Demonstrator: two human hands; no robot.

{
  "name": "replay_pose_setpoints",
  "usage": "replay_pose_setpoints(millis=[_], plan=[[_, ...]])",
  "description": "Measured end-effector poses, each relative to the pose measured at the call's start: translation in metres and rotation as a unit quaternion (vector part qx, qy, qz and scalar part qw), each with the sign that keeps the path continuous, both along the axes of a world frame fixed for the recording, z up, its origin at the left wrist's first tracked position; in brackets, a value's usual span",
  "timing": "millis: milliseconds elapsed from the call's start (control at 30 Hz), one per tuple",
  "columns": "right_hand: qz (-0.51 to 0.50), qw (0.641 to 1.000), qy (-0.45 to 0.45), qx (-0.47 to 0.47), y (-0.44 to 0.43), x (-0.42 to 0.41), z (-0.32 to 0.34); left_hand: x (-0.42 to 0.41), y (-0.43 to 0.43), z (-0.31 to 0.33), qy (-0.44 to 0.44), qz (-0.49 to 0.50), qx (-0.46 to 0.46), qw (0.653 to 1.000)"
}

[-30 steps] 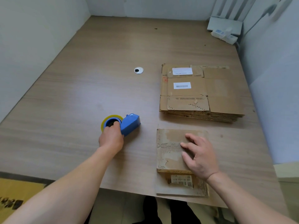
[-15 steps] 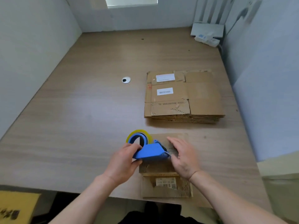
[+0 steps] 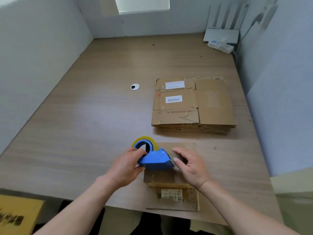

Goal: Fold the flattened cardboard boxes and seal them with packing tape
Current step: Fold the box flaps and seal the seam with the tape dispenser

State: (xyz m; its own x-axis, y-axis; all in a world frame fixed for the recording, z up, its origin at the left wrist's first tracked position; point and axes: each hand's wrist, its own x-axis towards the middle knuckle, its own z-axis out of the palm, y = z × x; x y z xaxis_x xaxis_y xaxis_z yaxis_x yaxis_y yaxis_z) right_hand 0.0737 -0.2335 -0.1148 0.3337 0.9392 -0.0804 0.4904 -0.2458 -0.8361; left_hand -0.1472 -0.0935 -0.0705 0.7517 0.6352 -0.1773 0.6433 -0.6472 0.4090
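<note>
The left hand (image 3: 126,168) grips the blue tape dispenser (image 3: 155,159) over the small cardboard box (image 3: 169,190). The right hand (image 3: 191,165) is spread beside its nose. The dispenser hides the box top under it.

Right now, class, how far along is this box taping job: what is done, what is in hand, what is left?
Done: one box lies folded near the table edge. In hand: the left hand holds the tape dispenser over it, and the right hand reaches toward its cutter end; no fresh tape visible yet. Left: sealing this box, then the flat stack behind.

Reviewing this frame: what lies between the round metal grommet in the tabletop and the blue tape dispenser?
Only bare wooden tabletop separates the grommet from the blue tape dispenser, per the head view.
</note>
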Motion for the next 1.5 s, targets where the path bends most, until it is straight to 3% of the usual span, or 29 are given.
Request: replay_pose_setpoints(millis=[267,467,567,633,800,1067,1367,1500], plan=[[-0.029,0.999,-0.011,0.015,0.002,0.0,-0.004,-0.006,0.015,0.018,0.031,-0.06,0.017,0.998],[-0.099,0.993,0.057,0.041,-0.002,0.001,0.003,-0.066,0.041,0.043,0.089,0.006,0.01,0.996],[-0.185,0.972,0.12,0.082,0.004,-0.005,0.006,-0.036,0.045,0.059,0.091,-0.005,-0.004,0.996],[-0.243,0.953,0.156,0.094,0.007,-0.003,0.008,-0.003,0.047,0.064,0.141,-0.025,0.011,0.99],[-0.335,0.935,0.104,0.042,-0.004,0.01,0.001,0.054,0.056,0.056,0.243,-0.043,-0.001,0.969],[-0.343,0.938,0.045,-0.014,-0.027,0.005,-0.006,0.085,0.062,0.047,0.304,-0.059,0.019,0.951],[-0.341,0.93,0.124,-0.06,-0.033,0.002,-0.006,0.088,0.063,0.049,0.314,-0.061,0.015,0.947],[-0.376,0.901,0.206,-0.067,-0.029,0.005,-0.01,0.087,0.059,0.055,0.315,-0.067,0.013,0.947]])
